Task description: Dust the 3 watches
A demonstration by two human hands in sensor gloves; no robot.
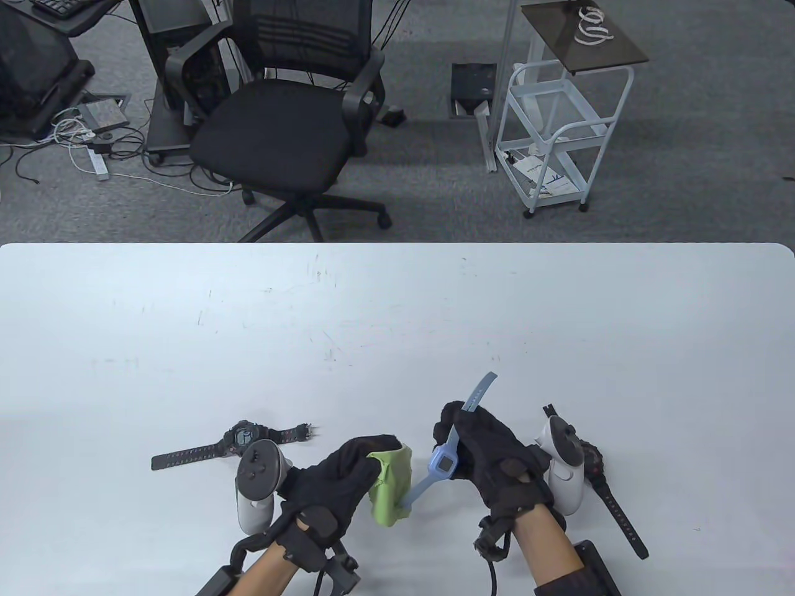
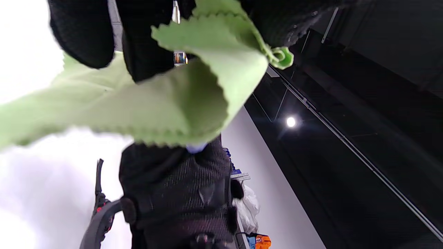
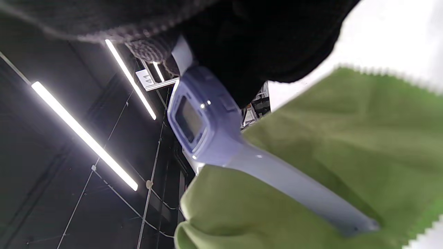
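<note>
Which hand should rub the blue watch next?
The left hand: it already holds the green cloth against the strap of the light blue plastic watch, while the right hand grips that watch.

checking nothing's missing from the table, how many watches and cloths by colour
Blue watch: 1, held in the right hand
Black watch: 2, both lying on the table
Green cloth: 1, held in the left hand
Total: 4
</note>
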